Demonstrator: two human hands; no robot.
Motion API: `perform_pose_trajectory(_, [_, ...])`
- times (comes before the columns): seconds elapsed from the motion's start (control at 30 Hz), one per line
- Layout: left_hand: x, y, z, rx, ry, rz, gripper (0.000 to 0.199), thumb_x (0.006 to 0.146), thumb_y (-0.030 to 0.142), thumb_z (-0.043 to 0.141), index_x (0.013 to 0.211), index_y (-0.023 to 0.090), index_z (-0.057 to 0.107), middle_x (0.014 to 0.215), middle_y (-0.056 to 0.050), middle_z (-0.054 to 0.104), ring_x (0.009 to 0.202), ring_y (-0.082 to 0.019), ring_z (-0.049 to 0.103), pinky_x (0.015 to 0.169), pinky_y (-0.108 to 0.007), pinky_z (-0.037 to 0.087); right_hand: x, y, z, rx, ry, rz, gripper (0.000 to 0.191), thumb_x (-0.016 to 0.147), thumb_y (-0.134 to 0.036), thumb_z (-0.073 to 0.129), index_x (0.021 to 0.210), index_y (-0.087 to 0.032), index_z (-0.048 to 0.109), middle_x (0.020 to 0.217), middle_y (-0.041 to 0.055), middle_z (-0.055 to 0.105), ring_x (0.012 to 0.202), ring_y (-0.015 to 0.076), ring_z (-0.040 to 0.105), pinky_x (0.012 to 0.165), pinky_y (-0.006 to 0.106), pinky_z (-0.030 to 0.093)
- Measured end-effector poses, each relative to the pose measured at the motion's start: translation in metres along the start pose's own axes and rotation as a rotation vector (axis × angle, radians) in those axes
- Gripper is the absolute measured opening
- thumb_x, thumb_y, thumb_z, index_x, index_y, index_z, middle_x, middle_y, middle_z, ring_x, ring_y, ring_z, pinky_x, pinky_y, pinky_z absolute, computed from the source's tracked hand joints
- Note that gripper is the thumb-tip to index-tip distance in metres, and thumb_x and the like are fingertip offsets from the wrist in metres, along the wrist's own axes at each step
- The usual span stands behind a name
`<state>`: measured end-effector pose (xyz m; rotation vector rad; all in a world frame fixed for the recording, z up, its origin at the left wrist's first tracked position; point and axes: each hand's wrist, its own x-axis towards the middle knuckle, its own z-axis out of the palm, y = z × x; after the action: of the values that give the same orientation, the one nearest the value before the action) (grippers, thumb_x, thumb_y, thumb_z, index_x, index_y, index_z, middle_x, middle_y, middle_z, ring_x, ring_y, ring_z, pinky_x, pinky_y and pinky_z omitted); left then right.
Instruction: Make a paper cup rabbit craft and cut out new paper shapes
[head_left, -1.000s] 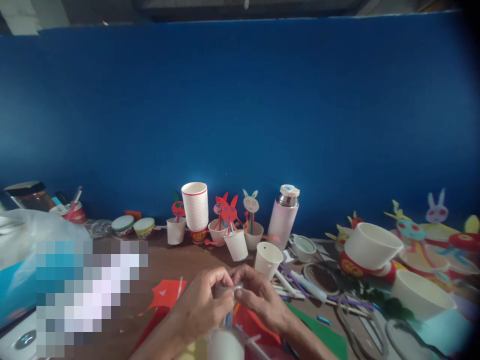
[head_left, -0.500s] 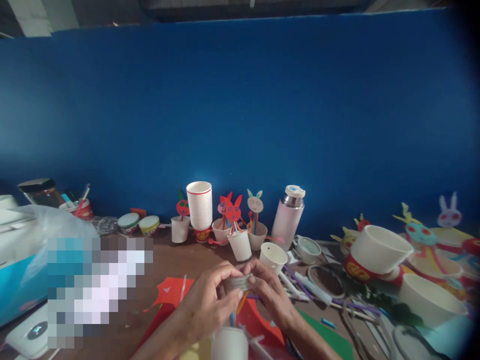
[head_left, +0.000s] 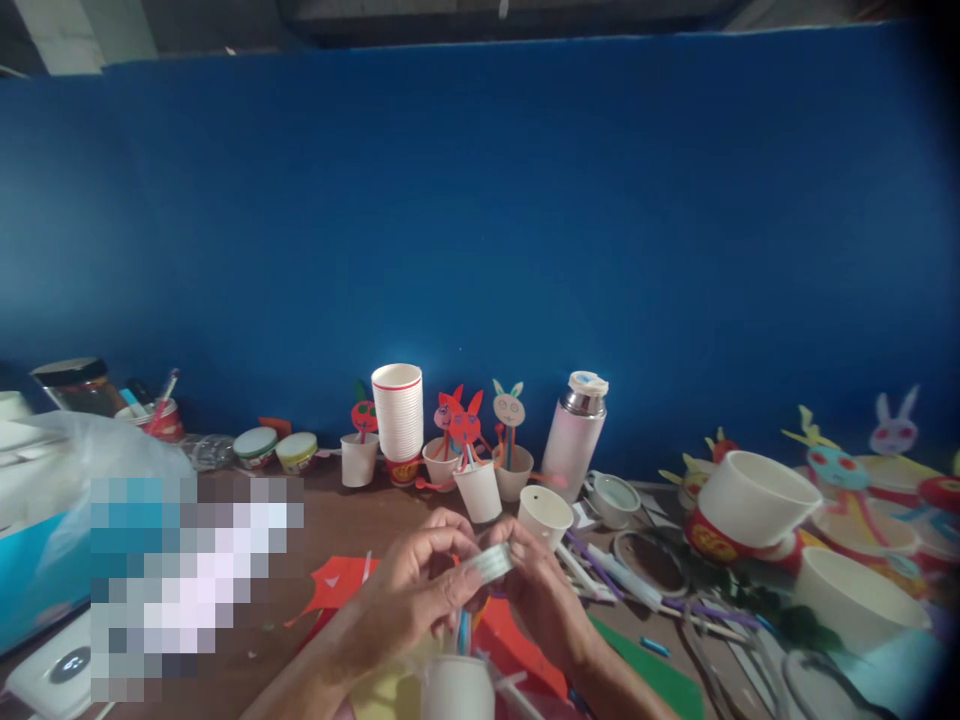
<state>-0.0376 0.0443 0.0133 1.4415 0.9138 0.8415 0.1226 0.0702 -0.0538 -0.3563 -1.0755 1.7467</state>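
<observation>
Relative to 0.5 s ago, the small roll (head_left: 492,564) is rotated: a pale band with faint marks now shows in place of the grey surface. Left hand (head_left: 416,578): fingers arched higher, thumb extended to the roll's left end.

From afar I count two hands (head_left: 424,580), one pale held item (head_left: 493,564), one flask (head_left: 573,448), one cup stack (head_left: 400,420), two round tubs (head_left: 256,447) and, between tubs and flask, four paper faces (head_left: 510,408).

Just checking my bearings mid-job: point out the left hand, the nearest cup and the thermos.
Left hand (head_left: 415,578): head view, back of the hand.
Nearest cup (head_left: 459,694): head view, side wall.
Thermos (head_left: 573,445): head view, body.
</observation>
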Motion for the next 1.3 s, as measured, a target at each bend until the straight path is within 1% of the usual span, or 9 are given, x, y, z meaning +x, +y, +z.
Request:
perform_pose_trajectory(0.07, [0.000,0.002,0.000,-0.001,-0.006,0.000,0.034,0.075,0.046,0.060,0.078,0.013,0.062,0.098,-0.002,0.045,0.048,-0.001,0.045,0.042,-0.018,0.035,-0.001,-0.002,0.000,-0.076,0.004,0.000,0.023,0.086,-0.037,0.051,0.086,-0.015,0.055,0.070,0.0006,0.050,0.062,0.0115,0.048,0.058,0.024,0.040])
perform_pose_trajectory(0.2, [0.001,0.001,0.002,0.075,0.081,0.017,0.033,0.072,0.045,0.062,0.070,0.012,0.060,0.083,0.001,0.046,0.051,-0.003,0.044,0.041,-0.015,0.036,-0.004,-0.007,0.002,-0.269,-0.002,-0.020,0.027,0.087,-0.039,0.049,0.098,-0.015,0.056,0.078,0.0026,0.054,0.069,0.0129,0.050,0.066,0.026,0.039])
perform_pose_trajectory(0.33, [0.002,-0.002,0.003,0.175,0.118,-0.058,0.037,0.073,0.050,0.060,0.070,0.014,0.057,0.068,0.003,0.051,0.042,-0.004,0.043,0.034,-0.015,0.034,-0.006,-0.008,0.004,-0.373,-0.004,-0.087,0.031,0.081,-0.041,0.058,0.102,-0.017,0.056,0.088,0.0043,0.054,0.080,0.0161,0.049,0.070,0.027,0.040])
perform_pose_trajectory(0.53, [0.000,0.005,0.002,0.168,0.087,-0.053,0.034,0.078,0.046,0.057,0.075,0.012,0.062,0.066,0.002,0.052,0.045,-0.005,0.042,0.040,-0.017,0.034,-0.004,0.000,-0.001,-0.282,-0.002,-0.059,0.026,0.081,-0.039,0.060,0.095,-0.018,0.057,0.082,0.0024,0.054,0.074,0.0143,0.050,0.068,0.027,0.041])
perform_pose_trajectory(0.67, [-0.002,0.009,-0.004,0.116,-0.003,-0.032,0.030,0.082,0.040,0.053,0.085,0.012,0.063,0.074,-0.002,0.057,0.050,-0.007,0.043,0.047,-0.020,0.035,-0.001,0.001,-0.002,-0.227,0.013,-0.068,0.027,0.079,-0.040,0.062,0.092,-0.017,0.058,0.078,0.0019,0.055,0.069,0.0132,0.050,0.066,0.026,0.040])
perform_pose_trajectory(0.8, [-0.001,0.009,-0.010,0.133,-0.076,-0.045,0.030,0.082,0.038,0.050,0.093,0.013,0.063,0.072,-0.001,0.057,0.048,-0.007,0.043,0.048,-0.021,0.033,0.001,-0.002,0.000,-0.154,-0.013,-0.079,0.030,0.078,-0.040,0.063,0.093,-0.015,0.058,0.076,0.0017,0.057,0.064,0.0115,0.052,0.065,0.025,0.041])
perform_pose_trajectory(0.97, [0.000,0.009,-0.008,0.138,-0.045,-0.103,0.028,0.078,0.037,0.051,0.087,0.014,0.062,0.063,0.002,0.054,0.049,-0.009,0.047,0.048,-0.021,0.033,0.001,-0.006,0.003,-0.126,-0.014,-0.061,0.030,0.077,-0.041,0.065,0.092,-0.016,0.058,0.080,0.0027,0.058,0.066,0.0122,0.055,0.065,0.025,0.044])
perform_pose_trajectory(1.1, [0.001,0.008,-0.005,0.125,-0.010,-0.110,0.023,0.073,0.035,0.051,0.079,0.015,0.062,0.062,0.002,0.055,0.046,-0.009,0.046,0.047,-0.021,0.033,0.001,-0.006,0.003,-0.141,-0.014,-0.065,0.029,0.077,-0.041,0.064,0.089,-0.015,0.058,0.085,0.0038,0.057,0.068,0.0119,0.053,0.064,0.024,0.043])
perform_pose_trajectory(1.3, [0.001,0.010,-0.001,0.133,0.026,-0.093,0.021,0.072,0.035,0.054,0.072,0.015,0.060,0.064,0.002,0.055,0.046,-0.007,0.045,0.046,-0.020,0.036,-0.001,-0.009,0.006,-0.217,-0.029,-0.086,0.027,0.077,-0.040,0.064,0.088,-0.016,0.058,0.078,0.0023,0.055,0.070,0.0130,0.050,0.068,0.025,0.041])
